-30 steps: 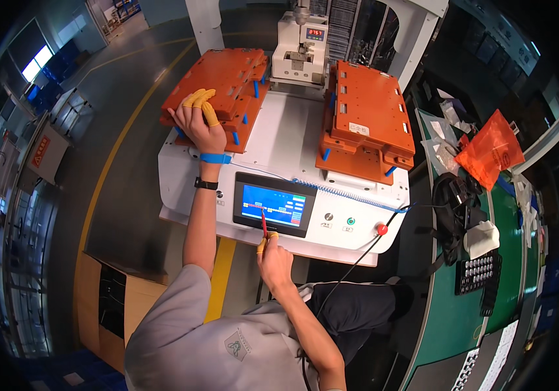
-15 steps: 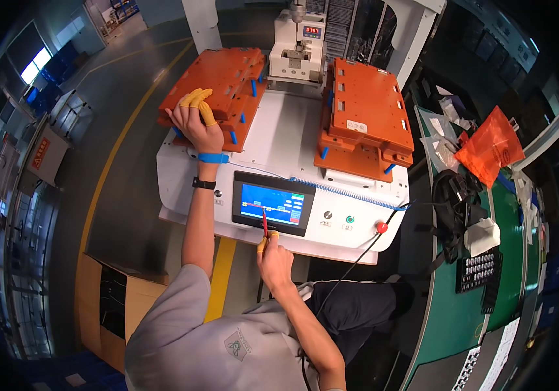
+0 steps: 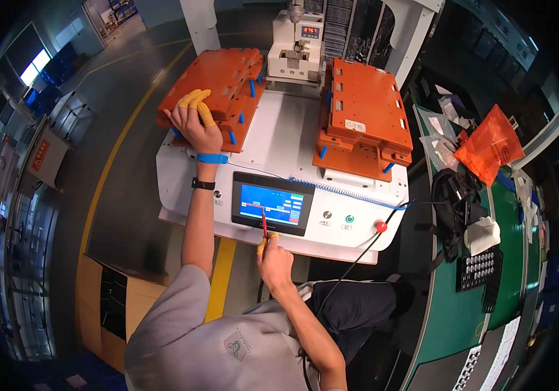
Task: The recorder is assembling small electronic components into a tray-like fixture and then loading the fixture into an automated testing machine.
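Observation:
My left hand [image 3: 198, 125], with yellow finger cots on several fingers, lies over the front edge of the left orange fixture plate [image 3: 224, 70], its fingers stretched out. A blue wrist strap [image 3: 212, 158] and a black band sit on that wrist. My right hand [image 3: 275, 264] is closed around a slim red pen-like stick [image 3: 265, 223], held upright. Its tip is at the lower part of the lit blue touchscreen [image 3: 273, 199] on the white machine [image 3: 273, 140]. Whether the tip presses the glass, I cannot tell.
A second orange fixture [image 3: 370, 98] stands on the right of the machine, with a screwdriving unit [image 3: 295, 49] behind. A coiled blue cord [image 3: 351, 190] crosses the front beside a red button [image 3: 381, 227]. Rightward, a green bench [image 3: 452, 293] bears an orange bag [image 3: 489, 146] and a black tray [image 3: 475, 272].
Almost nothing differs. The view has shifted very slightly; both hands and the red stick keep their places on the fixture and at the screen.

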`<state>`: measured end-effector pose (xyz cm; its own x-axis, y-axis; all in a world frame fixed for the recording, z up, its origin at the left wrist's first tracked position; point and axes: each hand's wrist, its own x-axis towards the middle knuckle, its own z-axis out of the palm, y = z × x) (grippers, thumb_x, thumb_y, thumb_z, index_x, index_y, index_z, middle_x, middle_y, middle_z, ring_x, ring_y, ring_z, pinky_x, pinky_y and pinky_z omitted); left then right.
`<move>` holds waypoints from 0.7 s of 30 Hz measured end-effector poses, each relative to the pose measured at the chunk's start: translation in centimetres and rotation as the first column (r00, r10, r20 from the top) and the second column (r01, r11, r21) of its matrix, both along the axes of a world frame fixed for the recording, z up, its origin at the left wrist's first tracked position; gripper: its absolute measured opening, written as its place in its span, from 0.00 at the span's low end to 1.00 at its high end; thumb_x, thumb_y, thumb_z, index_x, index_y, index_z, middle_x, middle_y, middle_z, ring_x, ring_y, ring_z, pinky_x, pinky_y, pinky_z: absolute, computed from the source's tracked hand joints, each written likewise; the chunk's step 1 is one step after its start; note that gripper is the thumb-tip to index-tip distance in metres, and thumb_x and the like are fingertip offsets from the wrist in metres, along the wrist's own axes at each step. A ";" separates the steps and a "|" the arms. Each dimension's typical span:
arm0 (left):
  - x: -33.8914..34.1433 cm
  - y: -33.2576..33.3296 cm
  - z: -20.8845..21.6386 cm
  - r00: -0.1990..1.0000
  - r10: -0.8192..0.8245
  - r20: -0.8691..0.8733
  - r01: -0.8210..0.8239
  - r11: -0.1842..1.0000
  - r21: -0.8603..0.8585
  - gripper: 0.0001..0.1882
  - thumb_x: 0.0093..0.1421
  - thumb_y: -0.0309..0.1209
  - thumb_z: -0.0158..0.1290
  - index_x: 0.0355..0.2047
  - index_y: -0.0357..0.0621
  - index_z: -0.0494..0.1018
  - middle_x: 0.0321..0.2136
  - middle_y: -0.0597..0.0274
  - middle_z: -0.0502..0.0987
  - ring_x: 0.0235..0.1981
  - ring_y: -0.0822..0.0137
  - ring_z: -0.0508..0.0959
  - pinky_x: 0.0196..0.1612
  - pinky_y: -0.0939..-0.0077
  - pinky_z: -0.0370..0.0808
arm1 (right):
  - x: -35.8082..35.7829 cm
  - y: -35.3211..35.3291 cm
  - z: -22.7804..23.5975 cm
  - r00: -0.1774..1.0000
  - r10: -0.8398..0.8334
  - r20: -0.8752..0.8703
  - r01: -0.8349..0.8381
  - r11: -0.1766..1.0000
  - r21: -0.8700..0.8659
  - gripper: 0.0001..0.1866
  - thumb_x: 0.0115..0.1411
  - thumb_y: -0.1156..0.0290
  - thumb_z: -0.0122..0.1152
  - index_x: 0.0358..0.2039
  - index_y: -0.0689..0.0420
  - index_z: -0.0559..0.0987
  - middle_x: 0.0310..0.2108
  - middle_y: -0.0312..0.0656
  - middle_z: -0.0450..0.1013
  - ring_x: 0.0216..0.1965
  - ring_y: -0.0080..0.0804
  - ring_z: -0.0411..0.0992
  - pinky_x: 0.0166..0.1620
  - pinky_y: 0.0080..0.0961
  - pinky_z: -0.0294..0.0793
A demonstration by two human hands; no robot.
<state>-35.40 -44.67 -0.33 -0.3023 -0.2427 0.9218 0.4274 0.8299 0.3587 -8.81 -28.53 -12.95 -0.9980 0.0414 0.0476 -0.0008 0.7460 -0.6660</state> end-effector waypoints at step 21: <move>0.2 0.2 0.1 1.000 0.008 -0.011 -0.008 1.000 0.008 0.17 0.70 0.36 0.42 0.48 0.41 0.77 0.51 0.55 0.74 0.60 0.51 0.68 0.73 0.40 0.40 | -2.3 -2.4 -1.8 0.983 0.181 -0.008 -0.180 0.980 0.090 0.18 0.59 0.69 0.64 0.43 0.65 0.69 0.21 0.53 0.77 0.24 0.56 0.76 0.30 0.47 0.76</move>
